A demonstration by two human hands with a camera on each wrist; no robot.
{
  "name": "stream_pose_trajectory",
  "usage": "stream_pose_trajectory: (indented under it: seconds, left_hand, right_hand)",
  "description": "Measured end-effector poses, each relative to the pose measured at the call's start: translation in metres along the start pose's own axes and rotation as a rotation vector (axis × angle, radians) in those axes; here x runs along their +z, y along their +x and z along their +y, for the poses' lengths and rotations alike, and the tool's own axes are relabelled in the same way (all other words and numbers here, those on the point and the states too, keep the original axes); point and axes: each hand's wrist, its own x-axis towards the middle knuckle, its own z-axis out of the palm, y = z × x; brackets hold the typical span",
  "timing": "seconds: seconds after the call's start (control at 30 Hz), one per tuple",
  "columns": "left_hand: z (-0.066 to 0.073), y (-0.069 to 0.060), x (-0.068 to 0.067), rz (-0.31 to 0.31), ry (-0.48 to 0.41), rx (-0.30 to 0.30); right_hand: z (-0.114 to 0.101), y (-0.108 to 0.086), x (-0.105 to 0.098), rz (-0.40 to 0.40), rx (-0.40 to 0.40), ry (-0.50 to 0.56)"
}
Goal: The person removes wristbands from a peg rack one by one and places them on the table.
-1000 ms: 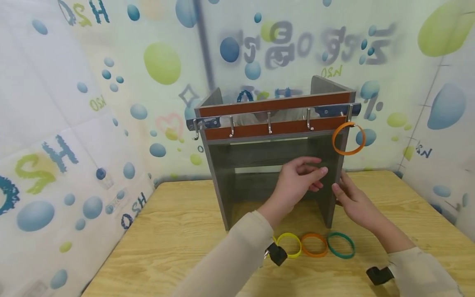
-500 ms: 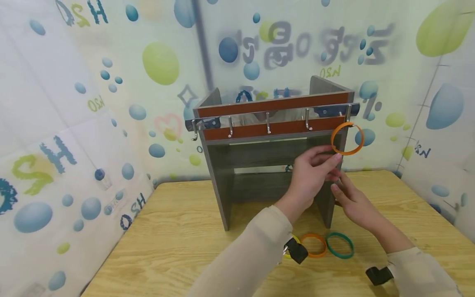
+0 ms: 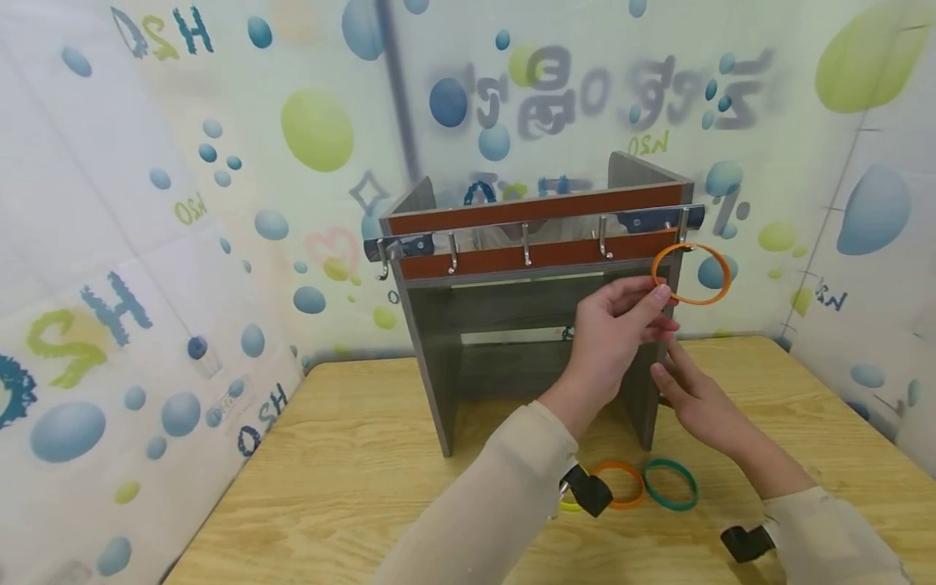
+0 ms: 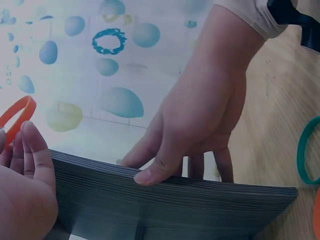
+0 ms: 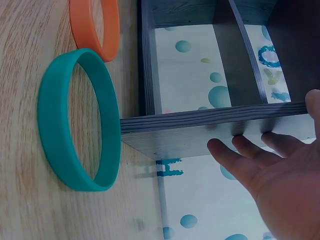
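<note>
An orange wristband (image 3: 722, 272) is at the rightmost hook of a metal hook rail (image 3: 504, 233), its top edge against the hook. My left hand (image 3: 610, 341) pinches the band's lower left side between thumb and fingers. The rail runs across the front of a grey wooden rack (image 3: 643, 398) with reddish-brown strips. Against the rack's right side panel lies my right hand (image 3: 705, 406), fingertips touching the outer face and the thumb at the front edge. Those fingers (image 5: 240, 162) look fairly straight in the right wrist view.
On the wood-grain table (image 3: 329, 455), in front of the rack, lie a green wristband (image 3: 671, 508), an orange one (image 3: 621, 502) and a yellow one (image 3: 570, 505) partly hidden by the left wrist camera. Several other hooks along the rail are bare. A patterned curtain (image 3: 314, 211) stands behind.
My left hand has moved right and up from in front of the rack to the hanging orange wristband and now pinches it. The band has swung slightly right. My right hand stays put.
</note>
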Motion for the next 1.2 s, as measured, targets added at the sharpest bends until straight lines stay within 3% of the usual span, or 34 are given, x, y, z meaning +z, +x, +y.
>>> stream_pose_trajectory:
  seconds: [0.37,0.87,1.2]
  left_hand:
    - [0.012,-0.002,0.006,-0.018,-0.008,0.012]
    - [0.027,0.001,0.015,-0.061,0.048,0.114]
    - [0.026,-0.012,0.014,-0.101,0.078,0.124]
  right_hand:
    - [-0.001,-0.001,0.000,0.003,-0.047,0.014]
    - [-0.001,-0.001,0.000,-0.001,-0.068,0.023]
    - [-0.001,0.001,0.000,-0.002,-0.041,-0.004]
